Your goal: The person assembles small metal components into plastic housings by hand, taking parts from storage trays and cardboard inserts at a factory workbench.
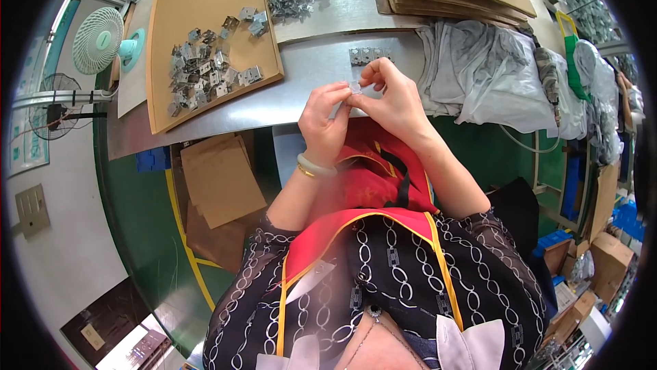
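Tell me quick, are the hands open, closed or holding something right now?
Left hand: closed, fingertips holding a small shiny part.
Right hand: closed, fingertips on the same small shiny part.

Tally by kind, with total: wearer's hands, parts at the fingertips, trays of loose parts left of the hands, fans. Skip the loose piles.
Hands: 2 (left hand, right hand)
Held part: 1
Tray: 1
Fans: 2 (pale green fan, dark fan)
Total: 6
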`<state>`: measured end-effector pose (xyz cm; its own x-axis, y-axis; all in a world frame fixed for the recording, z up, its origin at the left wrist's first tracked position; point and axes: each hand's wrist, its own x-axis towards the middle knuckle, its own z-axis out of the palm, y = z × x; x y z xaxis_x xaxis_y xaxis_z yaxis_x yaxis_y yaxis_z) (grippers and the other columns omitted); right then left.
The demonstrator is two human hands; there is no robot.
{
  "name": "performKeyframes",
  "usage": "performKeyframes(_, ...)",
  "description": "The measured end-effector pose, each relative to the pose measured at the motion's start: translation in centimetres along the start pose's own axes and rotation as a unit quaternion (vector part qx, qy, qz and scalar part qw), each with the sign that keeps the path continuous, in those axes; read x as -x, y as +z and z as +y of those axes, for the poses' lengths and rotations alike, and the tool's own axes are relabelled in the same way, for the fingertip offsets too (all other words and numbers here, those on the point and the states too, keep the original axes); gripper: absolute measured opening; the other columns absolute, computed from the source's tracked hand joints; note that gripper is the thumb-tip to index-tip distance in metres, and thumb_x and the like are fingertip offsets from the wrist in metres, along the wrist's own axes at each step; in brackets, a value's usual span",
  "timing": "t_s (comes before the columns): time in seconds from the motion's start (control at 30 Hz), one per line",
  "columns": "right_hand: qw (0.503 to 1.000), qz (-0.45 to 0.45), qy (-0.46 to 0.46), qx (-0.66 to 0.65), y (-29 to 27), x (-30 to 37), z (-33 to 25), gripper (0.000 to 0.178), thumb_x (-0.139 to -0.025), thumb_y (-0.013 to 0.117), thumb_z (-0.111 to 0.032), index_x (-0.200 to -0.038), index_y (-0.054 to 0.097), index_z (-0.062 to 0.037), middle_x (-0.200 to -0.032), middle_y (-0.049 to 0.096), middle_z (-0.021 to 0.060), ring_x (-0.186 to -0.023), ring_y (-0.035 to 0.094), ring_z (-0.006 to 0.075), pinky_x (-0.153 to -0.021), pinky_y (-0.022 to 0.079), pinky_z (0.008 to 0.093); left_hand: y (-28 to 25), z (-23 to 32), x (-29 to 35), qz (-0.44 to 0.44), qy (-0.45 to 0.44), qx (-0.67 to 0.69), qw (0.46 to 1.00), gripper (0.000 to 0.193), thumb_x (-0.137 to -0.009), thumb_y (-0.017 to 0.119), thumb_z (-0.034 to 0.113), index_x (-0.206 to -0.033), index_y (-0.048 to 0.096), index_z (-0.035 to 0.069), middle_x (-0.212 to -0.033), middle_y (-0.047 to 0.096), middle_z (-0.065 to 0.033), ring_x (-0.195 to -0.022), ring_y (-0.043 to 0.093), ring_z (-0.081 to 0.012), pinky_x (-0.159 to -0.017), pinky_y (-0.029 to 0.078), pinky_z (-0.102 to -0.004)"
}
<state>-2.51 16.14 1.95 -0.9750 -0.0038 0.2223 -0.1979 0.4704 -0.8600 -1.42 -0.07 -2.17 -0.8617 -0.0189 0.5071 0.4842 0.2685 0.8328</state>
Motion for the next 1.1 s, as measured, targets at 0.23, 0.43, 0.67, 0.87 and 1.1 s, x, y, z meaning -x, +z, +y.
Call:
performKeyframes(0.23,0.941,-0.17,0.146,-0.253,-0.3,1.6,3.1,0.037,-0.09,0.078,-0.003,-0.122,0.063,0.0089,-0.114,0.071,0.0121,-0.104,0.069,0.0145,-0.091,0.057,0.0276,-0.7,0.7,0.4,-0.044,0.12,-0.032,0.991,0.03,-0.077,0.073,-0.013,-0.102,0.07,0.004,-0.108,0.073,-0.0116,-0.105,0.069,-0.0314,-0.09,0.058,-0.0384)
performKeyframes(0.43,0.942,-0.18,0.152,-0.238,0.1,4.3,4.7,0.034,-0.09,0.077,-0.001,-0.12,0.063,0.0089,-0.11,0.072,0.0111,-0.099,0.07,0.0143,-0.089,0.058,0.0285,-1.0,1.1,2.4,-0.068,0.133,-0.021,0.988,0.03,-0.077,0.069,-0.012,-0.102,0.071,0.004,-0.108,0.073,-0.011,-0.104,0.07,-0.0312,-0.091,0.057,-0.0374)
performKeyframes(0.67,0.937,-0.161,0.157,-0.266,0.2,5.2,4.4,0.027,-0.088,0.073,-0.002,-0.113,0.069,0.0062,-0.095,0.073,0.0051,-0.087,0.067,0.008,-0.077,0.056,0.0252,-2.0,1.3,2.7,-0.102,0.145,-0.024,0.984,0.038,-0.073,0.068,-0.012,-0.108,0.073,0.002,-0.109,0.073,-0.0117,-0.105,0.07,-0.0317,-0.091,0.057,-0.0378)
performKeyframes(0.87,0.904,-0.191,0.207,-0.323,0.8,4.9,6.0,0.044,-0.09,0.075,-0.004,-0.13,0.06,0.005,-0.119,0.068,0.0093,-0.106,0.064,0.0126,-0.094,0.054,0.0285,-2.5,-0.1,1.6,-0.143,0.166,-0.046,0.975,0.038,-0.074,0.069,-0.009,-0.11,0.073,0.001,-0.109,0.073,-0.0137,-0.102,0.07,-0.0331,-0.088,0.058,-0.0399)
performKeyframes(1.1,0.977,-0.1,0.065,-0.18,-3.4,-0.4,7.2,0.038,-0.092,0.075,-0.007,-0.127,0.065,0.0018,-0.12,0.069,0.005,-0.106,0.064,0.0131,-0.089,0.054,0.0267,-2.7,-2.3,-4.2,-0.22,0.145,-0.167,0.95,0.03,-0.077,0.076,0.005,-0.106,0.073,0.004,-0.097,0.071,-0.0133,-0.087,0.069,-0.0326,-0.079,0.057,-0.0408)
